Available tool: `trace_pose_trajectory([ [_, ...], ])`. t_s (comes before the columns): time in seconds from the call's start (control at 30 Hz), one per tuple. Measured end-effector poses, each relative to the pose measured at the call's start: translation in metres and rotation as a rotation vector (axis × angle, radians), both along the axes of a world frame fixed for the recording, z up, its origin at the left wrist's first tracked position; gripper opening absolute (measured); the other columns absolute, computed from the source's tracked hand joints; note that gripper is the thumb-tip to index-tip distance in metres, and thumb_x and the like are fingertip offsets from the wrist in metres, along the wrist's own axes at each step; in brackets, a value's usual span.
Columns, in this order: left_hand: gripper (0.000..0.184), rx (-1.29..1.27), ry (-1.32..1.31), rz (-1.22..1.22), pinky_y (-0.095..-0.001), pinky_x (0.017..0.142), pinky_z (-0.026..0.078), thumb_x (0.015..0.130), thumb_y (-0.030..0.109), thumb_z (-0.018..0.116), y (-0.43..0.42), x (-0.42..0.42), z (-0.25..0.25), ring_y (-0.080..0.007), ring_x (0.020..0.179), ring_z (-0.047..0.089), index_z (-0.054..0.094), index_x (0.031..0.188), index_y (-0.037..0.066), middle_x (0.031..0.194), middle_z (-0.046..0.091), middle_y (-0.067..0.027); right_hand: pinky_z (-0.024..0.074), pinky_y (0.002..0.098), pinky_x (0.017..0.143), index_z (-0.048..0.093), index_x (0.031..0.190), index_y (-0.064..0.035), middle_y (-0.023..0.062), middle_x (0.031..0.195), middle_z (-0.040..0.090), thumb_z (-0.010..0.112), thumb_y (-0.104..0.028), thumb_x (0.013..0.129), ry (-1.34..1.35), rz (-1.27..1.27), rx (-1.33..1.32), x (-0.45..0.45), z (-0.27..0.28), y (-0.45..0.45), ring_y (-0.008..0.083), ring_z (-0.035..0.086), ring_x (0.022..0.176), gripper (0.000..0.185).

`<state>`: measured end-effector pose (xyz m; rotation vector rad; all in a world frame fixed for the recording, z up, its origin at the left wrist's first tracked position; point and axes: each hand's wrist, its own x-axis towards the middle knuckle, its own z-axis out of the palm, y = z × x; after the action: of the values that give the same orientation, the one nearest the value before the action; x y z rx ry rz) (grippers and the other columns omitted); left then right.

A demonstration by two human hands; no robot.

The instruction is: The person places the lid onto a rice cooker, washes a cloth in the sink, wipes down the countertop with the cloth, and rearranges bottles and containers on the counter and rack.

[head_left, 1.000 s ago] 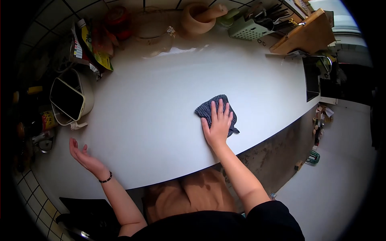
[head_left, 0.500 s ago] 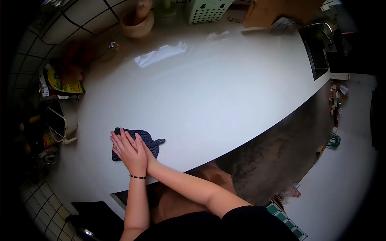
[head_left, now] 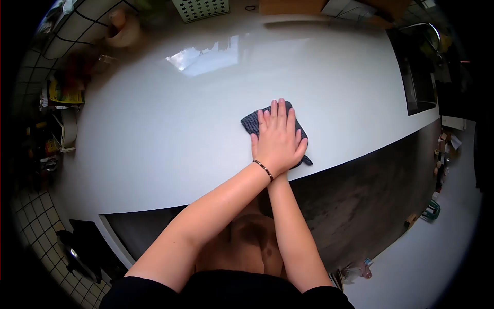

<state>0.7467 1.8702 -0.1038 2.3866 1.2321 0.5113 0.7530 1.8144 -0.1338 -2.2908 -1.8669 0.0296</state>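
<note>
A dark grey ribbed cloth point(head_left: 250, 123) lies folded on the white countertop point(head_left: 154, 149), close to its near edge, with a small loop sticking out at the lower right. My left hand point(head_left: 278, 143), with a beaded bracelet at the wrist, is laid flat over the back of my right hand, fingers stretched forward. Beneath it my right hand point(head_left: 254, 143) presses down on the cloth, mostly covered, with a bit of it showing at the left. My forearms cross at the wrists.
A sink with a faucet point(head_left: 435, 36) is set into the counter's right end. At the back are a mortar point(head_left: 123, 33), a pale perforated basket point(head_left: 200, 9) and a wooden board point(head_left: 290, 6). Packets point(head_left: 66, 93) and a white-framed item point(head_left: 66, 129) stand along the left.
Both hands have slid the cloth right and away from me, from the counter's left part toward its middle. The cloth has turned, its loop now pointing toward me. The camera view has shifted too.
</note>
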Motion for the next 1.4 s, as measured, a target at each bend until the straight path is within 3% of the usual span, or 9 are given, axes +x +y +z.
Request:
trace_pose_trajectory([
  [0.1, 0.073, -0.076, -0.009, -0.114, -0.0593, 0.114, 0.014, 0.085, 0.043, 0.054, -0.038, 0.056, 0.004, -0.0442, 0.142, 0.023, 0.043, 0.137, -0.007, 0.151, 0.027, -0.0300, 0.0145, 0.0531, 0.116, 0.025, 0.152, -0.0173, 0.0071, 0.161, 0.015, 0.046, -0.038, 0.094, 0.010, -0.102, 0.019, 0.058, -0.003, -0.032, 0.0311, 0.011, 0.147, 0.065],
  [0.23, 0.073, -0.115, 0.016, -0.122, -0.0572, 0.115, 0.014, 0.087, 0.042, 0.051, -0.055, 0.048, 0.006, -0.0405, 0.145, 0.019, 0.040, 0.141, -0.005, 0.154, 0.023, -0.0281, 0.0153, 0.0526, 0.116, 0.024, 0.152, -0.0172, 0.0072, 0.161, 0.015, 0.046, -0.037, 0.094, 0.037, -0.152, 0.032, 0.070, -0.002, -0.050, 0.0311, 0.012, 0.147, 0.065],
  [0.4, 0.067, -0.011, 0.102, 0.129, -0.0608, 0.110, 0.021, 0.086, 0.037, 0.055, -0.046, -0.032, 0.004, -0.0426, 0.142, 0.026, 0.045, 0.139, -0.003, 0.152, 0.028, -0.0277, 0.0163, 0.0520, 0.116, 0.024, 0.152, -0.0170, 0.0074, 0.161, 0.015, 0.047, -0.036, 0.095, 0.089, 0.004, 0.040, -0.010, 0.009, -0.031, 0.0310, 0.012, 0.147, 0.065],
  [0.67, 0.059, -0.092, 0.210, 0.648, -0.0608, 0.112, 0.014, 0.094, 0.033, 0.050, -0.003, -0.223, 0.005, -0.0400, 0.144, 0.023, 0.040, 0.144, 0.005, 0.155, 0.028, -0.0206, 0.0179, 0.0510, 0.116, 0.023, 0.153, -0.0168, 0.0077, 0.161, 0.016, 0.048, -0.035, 0.095, 0.130, 0.411, 0.097, -0.175, -0.003, 0.030, 0.0309, 0.013, 0.147, 0.065],
  [0.77, 0.061, -0.092, 0.112, 0.635, -0.0605, 0.113, 0.012, 0.094, 0.037, 0.051, 0.016, -0.235, -0.008, -0.0409, 0.144, 0.021, 0.039, 0.144, 0.003, 0.155, 0.026, -0.0213, 0.0185, 0.0507, 0.116, 0.023, 0.153, -0.0168, 0.0078, 0.161, 0.016, 0.048, -0.035, 0.095, 0.112, 0.442, 0.093, -0.187, -0.007, 0.044, 0.0309, 0.013, 0.147, 0.066],
  [1.0, 0.065, -0.047, 0.167, 0.280, -0.0606, 0.112, 0.014, 0.092, 0.036, 0.055, 0.005, -0.121, 0.006, -0.0420, 0.144, 0.022, 0.039, 0.143, 0.000, 0.155, 0.026, -0.0235, 0.0206, 0.0501, 0.115, 0.025, 0.152, -0.0168, 0.0072, 0.160, 0.017, 0.047, -0.034, 0.096, 0.060, 0.249, 0.048, -0.093, -0.011, 0.031, 0.0305, 0.016, 0.147, 0.063],
  [1.13, 0.070, 0.004, 0.119, 0.067, -0.0678, 0.107, 0.016, 0.084, 0.040, 0.058, -0.011, -0.025, 0.004, -0.0448, 0.140, 0.028, 0.045, 0.138, -0.003, 0.150, 0.032, -0.0272, 0.0228, 0.0503, 0.114, 0.029, 0.151, -0.0173, 0.0055, 0.159, 0.021, 0.045, -0.033, 0.097, 0.004, 0.044, 0.024, -0.002, -0.017, 0.007, 0.0299, 0.020, 0.146, 0.058],
  [1.33, 0.048, -0.168, -0.303, -0.346, -0.0593, 0.111, 0.022, 0.089, 0.022, 0.053, -0.037, 0.089, 0.012, -0.0429, 0.137, 0.033, 0.049, 0.131, -0.002, 0.145, 0.040, -0.0250, 0.0262, 0.0505, 0.112, 0.035, 0.148, -0.0179, 0.0031, 0.158, 0.027, 0.041, -0.032, 0.099, -0.043, -0.331, 0.076, 0.150, -0.020, -0.032, 0.0290, 0.026, 0.144, 0.051],
  [1.4, 0.047, -0.232, -0.295, -0.392, -0.0590, 0.113, 0.018, 0.090, 0.016, 0.052, -0.051, 0.085, 0.019, -0.0419, 0.141, 0.029, 0.049, 0.134, 0.002, 0.149, 0.037, -0.0216, 0.0267, 0.0507, 0.112, 0.048, 0.142, -0.0232, 0.0069, 0.151, 0.039, 0.054, -0.031, 0.094, 0.027, -0.433, 0.202, 0.202, -0.009, -0.037, 0.0325, 0.033, 0.140, 0.049],
])
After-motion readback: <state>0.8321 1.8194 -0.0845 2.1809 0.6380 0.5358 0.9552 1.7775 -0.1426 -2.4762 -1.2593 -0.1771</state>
